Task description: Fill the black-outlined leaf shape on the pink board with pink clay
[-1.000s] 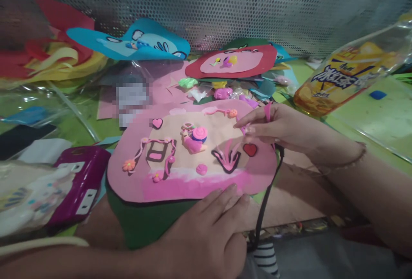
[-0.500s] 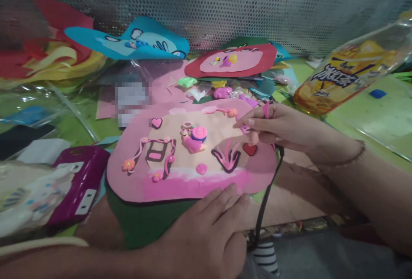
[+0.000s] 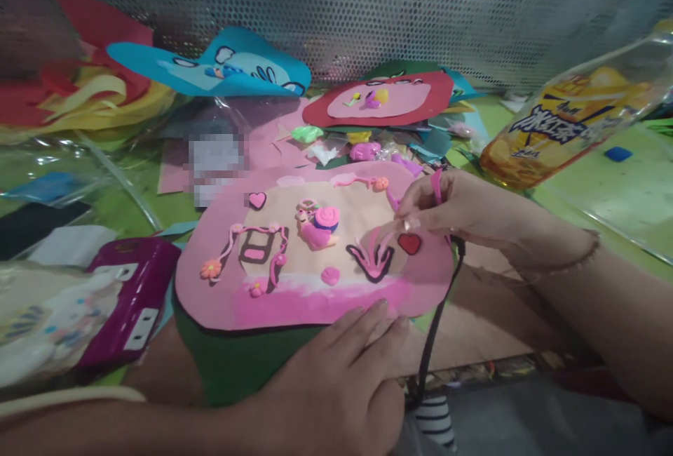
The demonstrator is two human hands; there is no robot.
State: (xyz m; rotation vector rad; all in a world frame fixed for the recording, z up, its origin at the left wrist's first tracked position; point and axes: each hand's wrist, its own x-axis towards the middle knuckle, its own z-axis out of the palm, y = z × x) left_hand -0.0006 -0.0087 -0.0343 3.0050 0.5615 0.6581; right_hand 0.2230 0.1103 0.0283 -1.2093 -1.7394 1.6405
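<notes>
A pink paper picture (image 3: 210,302) with clay decorations lies in front of me. A pink clay snail (image 3: 318,226) sits at its middle, with a blue and pink shell. My left hand (image 3: 336,372) rests flat across the lower edge, fingers stretched out. Above the right side, my right hand (image 3: 428,207) has its thumb and fingers pinched together. From it sticks up a thin pink clay strip (image 3: 437,186); its lower part is hidden by the fingers. Just below the fingertips are a red heart (image 3: 409,243) and a black-outlined shape with pink clay strands (image 3: 372,263).
A tilted drink bottle (image 3: 568,126) lies at the right. Behind are a blue paper picture (image 3: 152,63), a red one (image 3: 315,111) and clay lumps (image 3: 364,151). A purple case (image 3: 129,302) is at the left. A black cord (image 3: 439,323) hangs by the picture's right edge.
My right hand's fingertips have dipped slightly and shifted right, uncovering the red heart. My left hand stays in place.
</notes>
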